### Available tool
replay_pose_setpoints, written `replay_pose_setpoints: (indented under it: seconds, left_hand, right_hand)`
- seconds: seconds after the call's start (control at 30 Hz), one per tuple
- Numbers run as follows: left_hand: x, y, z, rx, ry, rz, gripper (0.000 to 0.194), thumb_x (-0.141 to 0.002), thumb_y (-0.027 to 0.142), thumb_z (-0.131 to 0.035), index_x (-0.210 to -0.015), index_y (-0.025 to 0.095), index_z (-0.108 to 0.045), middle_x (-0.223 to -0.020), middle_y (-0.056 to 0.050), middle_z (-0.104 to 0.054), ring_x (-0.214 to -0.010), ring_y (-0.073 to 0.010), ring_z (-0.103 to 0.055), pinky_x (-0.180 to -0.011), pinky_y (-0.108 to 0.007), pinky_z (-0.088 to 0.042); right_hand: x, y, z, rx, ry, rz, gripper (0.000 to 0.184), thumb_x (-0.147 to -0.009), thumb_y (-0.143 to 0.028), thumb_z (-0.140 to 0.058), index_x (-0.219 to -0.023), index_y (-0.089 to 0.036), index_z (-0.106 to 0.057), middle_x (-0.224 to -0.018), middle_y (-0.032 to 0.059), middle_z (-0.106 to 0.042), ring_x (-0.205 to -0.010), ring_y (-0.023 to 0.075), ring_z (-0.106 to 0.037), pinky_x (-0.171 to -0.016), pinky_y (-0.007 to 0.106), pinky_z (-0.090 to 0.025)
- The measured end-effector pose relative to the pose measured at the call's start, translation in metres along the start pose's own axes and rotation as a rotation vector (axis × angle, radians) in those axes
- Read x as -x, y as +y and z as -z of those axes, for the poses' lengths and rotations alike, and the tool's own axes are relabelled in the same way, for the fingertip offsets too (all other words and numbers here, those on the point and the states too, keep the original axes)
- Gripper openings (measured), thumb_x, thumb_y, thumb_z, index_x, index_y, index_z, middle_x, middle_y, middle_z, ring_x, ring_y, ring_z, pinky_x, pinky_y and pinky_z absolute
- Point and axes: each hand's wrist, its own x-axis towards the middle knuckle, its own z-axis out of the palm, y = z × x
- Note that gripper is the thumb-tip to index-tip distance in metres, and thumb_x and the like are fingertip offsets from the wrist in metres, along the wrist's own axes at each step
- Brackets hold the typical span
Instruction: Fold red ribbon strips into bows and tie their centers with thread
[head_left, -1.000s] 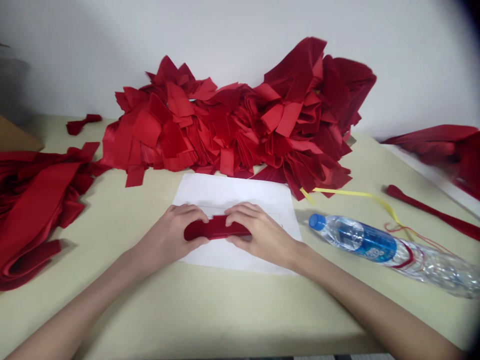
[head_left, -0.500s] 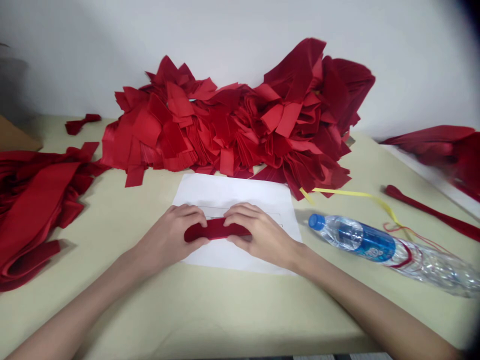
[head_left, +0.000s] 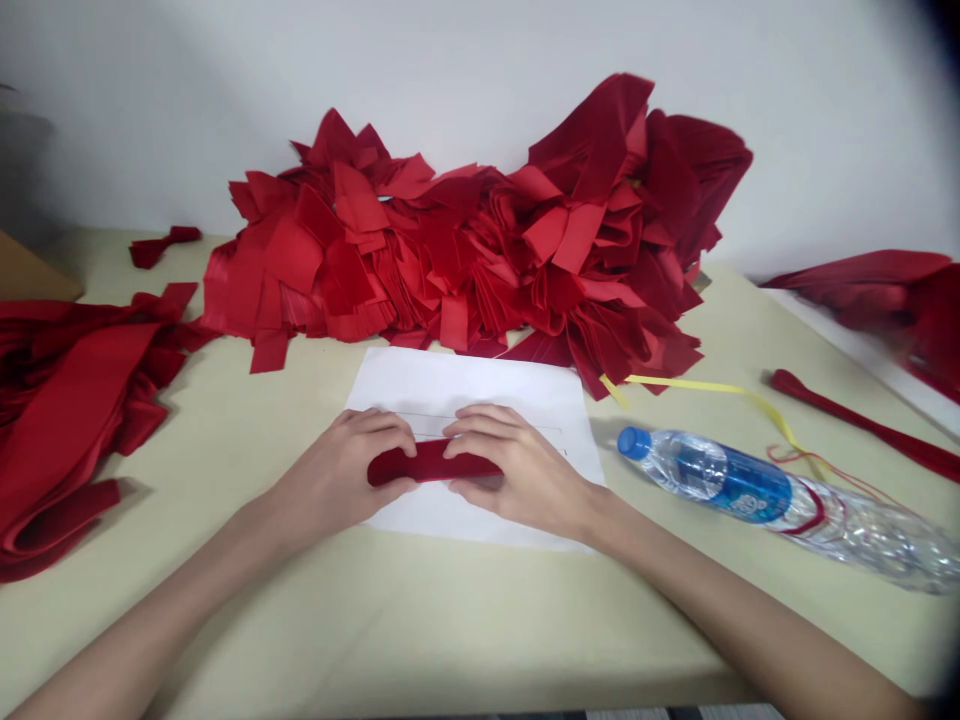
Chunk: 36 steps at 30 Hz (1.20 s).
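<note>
Between my two hands a dark red velvet ribbon (head_left: 431, 461), looped or folded flat, lies over a white sheet of paper (head_left: 480, 522) with thin printed lines. My left hand (head_left: 358, 458) grips its left end, fingers curled over the far edge and thumb along the near edge. At the right end, my right hand (head_left: 517, 460) holds it the same way, a little nearer the ribbon's middle. Both ends of the ribbon are partly hidden by my palms.
A big heap of red ribbon pieces (head_left: 450, 250) stands against the wall. More red ribbon strips (head_left: 82, 400) lie at the left. On the right are a plastic bottle (head_left: 750, 490) with a blue cap, a yellow ribbon (head_left: 705, 386) and a narrow red strip (head_left: 862, 420).
My right hand has shifted very slightly left along the ribbon. My left hand stays almost in place, and both still hold the ribbon over the paper.
</note>
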Motion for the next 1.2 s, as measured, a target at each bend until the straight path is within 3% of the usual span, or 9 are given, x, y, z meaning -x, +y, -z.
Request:
replay_pose_setpoints:
  seconds: [0.47, 0.63, 0.73, 0.9, 1.1, 1.2]
  left_hand:
    - [-0.001, 0.001, 0.002, -0.018, -0.02, -0.042, 0.011, -0.079, 0.028, -0.057, -0.086, 0.02, -0.061, -0.097, -0.001, -0.065, -0.09, -0.0181, -0.057, -0.083, -0.036, -0.042]
    - [-0.002, 0.001, -0.006, 0.016, 0.078, -0.077, 0.014, -0.078, 0.027, -0.059, -0.089, 0.02, -0.064, -0.11, -0.003, -0.063, -0.1, -0.0202, -0.055, -0.088, -0.037, -0.041]
    - [-0.004, 0.005, -0.013, 0.094, 0.119, -0.107, 0.013, -0.081, 0.021, -0.055, -0.089, 0.021, -0.065, -0.102, -0.002, -0.066, -0.095, -0.0176, -0.057, -0.088, -0.035, -0.041]
    - [-0.012, 0.009, -0.008, 0.187, 0.003, -0.096, 0.022, -0.085, 0.014, -0.046, -0.081, 0.021, -0.067, -0.095, -0.001, -0.068, -0.09, -0.0162, -0.059, -0.084, -0.032, -0.043]
    - [-0.033, 0.002, 0.019, 0.279, -0.237, -0.038, 0.023, -0.084, 0.016, -0.044, -0.083, 0.022, -0.067, -0.09, 0.0, -0.07, -0.078, -0.0145, -0.063, -0.073, -0.027, -0.047]
    - [-0.047, -0.001, 0.026, 0.294, -0.313, -0.01, 0.022, -0.081, 0.017, -0.046, -0.081, 0.022, -0.067, -0.085, 0.0, -0.07, -0.073, -0.0139, -0.062, -0.067, -0.025, -0.047]
  right_hand:
    - [-0.001, -0.001, -0.003, 0.019, -0.016, 0.004, 0.012, -0.078, -0.025, -0.058, -0.087, -0.019, -0.063, -0.102, 0.0001, -0.065, -0.111, 0.018, -0.048, -0.101, 0.033, -0.034]
    - [0.0, -0.001, -0.005, 0.039, -0.001, 0.02, 0.012, -0.08, -0.023, -0.056, -0.088, -0.019, -0.064, -0.102, -0.0005, -0.065, -0.111, 0.0187, -0.048, -0.101, 0.035, -0.035]
    - [0.0, -0.001, -0.007, 0.031, 0.01, 0.033, 0.013, -0.08, -0.022, -0.056, -0.09, -0.019, -0.064, -0.101, 0.0007, -0.065, -0.109, 0.0195, -0.05, -0.1, 0.037, -0.036]
    - [-0.001, 0.001, 0.001, -0.011, 0.025, 0.045, 0.015, -0.082, -0.021, -0.054, -0.091, -0.021, -0.066, -0.105, 0.0014, -0.065, -0.113, 0.0194, -0.048, -0.1, 0.038, -0.037]
    - [-0.005, 0.014, 0.041, -0.033, 0.216, -0.061, 0.017, -0.085, -0.021, -0.05, -0.093, -0.021, -0.064, -0.101, 0.0043, -0.064, -0.105, 0.0202, -0.052, -0.091, 0.04, -0.044]
    - [-0.006, 0.017, 0.051, -0.025, 0.221, -0.104, 0.016, -0.085, -0.021, -0.049, -0.089, -0.022, -0.065, -0.097, 0.0034, -0.065, -0.101, 0.0201, -0.054, -0.088, 0.039, -0.045]
